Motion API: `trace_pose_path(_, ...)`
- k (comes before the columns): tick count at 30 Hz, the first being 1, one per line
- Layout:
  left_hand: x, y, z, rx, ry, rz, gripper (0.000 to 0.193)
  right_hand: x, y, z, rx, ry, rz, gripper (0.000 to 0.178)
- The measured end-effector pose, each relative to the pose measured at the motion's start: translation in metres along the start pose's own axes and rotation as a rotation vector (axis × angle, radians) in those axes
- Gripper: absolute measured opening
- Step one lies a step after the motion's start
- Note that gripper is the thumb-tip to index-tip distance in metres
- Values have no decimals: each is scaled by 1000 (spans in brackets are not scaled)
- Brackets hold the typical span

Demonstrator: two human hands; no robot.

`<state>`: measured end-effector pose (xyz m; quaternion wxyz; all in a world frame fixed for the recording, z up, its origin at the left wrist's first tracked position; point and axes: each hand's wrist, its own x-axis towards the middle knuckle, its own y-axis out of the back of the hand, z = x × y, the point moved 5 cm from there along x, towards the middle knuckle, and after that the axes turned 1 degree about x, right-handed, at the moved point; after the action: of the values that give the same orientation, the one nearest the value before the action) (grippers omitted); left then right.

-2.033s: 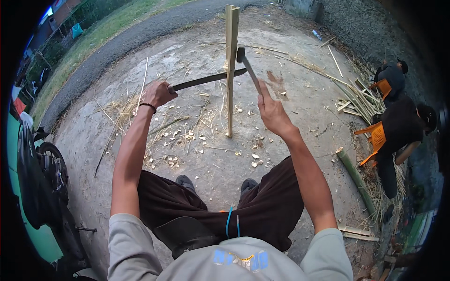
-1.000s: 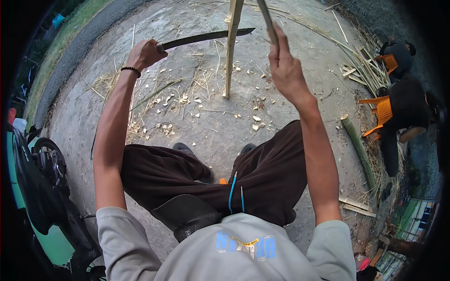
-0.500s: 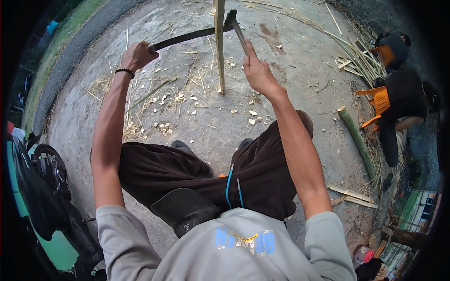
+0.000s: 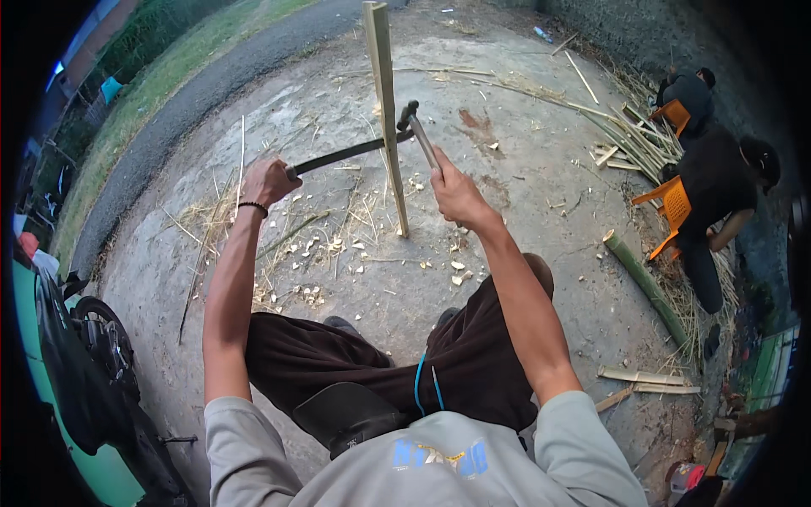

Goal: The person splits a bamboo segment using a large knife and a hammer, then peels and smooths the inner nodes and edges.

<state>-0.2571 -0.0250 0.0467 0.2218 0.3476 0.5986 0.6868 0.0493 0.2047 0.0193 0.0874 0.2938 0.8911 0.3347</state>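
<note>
Upright on the concrete in front of me stands a split length of bamboo [image 4: 382, 80]. A long dark blade, like a machete [image 4: 342, 156], crosses it and appears lodged in it, with the tip showing past the right side. My left hand [image 4: 269, 182] is closed around the machete's handle. In my right hand [image 4: 460, 198] is a hammer [image 4: 424, 145], gripped by its shaft. The hammer's dark head is just above the blade's tip; whether they touch, I cannot tell.
Pale chips [image 4: 308, 296] and fibres litter the concrete. To the right lie a green bamboo pole [image 4: 646, 287], a pile of split strips [image 4: 638, 148] and short slats [image 4: 646, 376]. Two people sit beyond on orange chairs [image 4: 676, 204]. A motorbike [image 4: 101, 338] stands at left.
The view has tilted up, so everything sits lower and the bamboo's top now shows. The machete crosses the bamboo somewhat nearer its foot. Both hands keep their holds.
</note>
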Motion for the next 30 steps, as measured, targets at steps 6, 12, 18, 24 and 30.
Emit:
trace_pose_path(6,-14,26,-7,-61,27,-42,31,-29,120,-149,88,460,436,57)
trace_pose_path(12,-5,5,-5,-29,75,-45,36,-26,-15,24,-226,-109,-260,59)
trace_pose_path(18,-4,4,-12,-45,83,-59,32,-44,44,7,56,-41,54,53)
trace_pose_path(24,-1,4,-20,-37,105,-90,36,-32,139,-156,241,600,662,54)
trace_pose_path(30,-1,-6,-6,-25,61,-101,36,8,-24,11,-213,58,105,58)
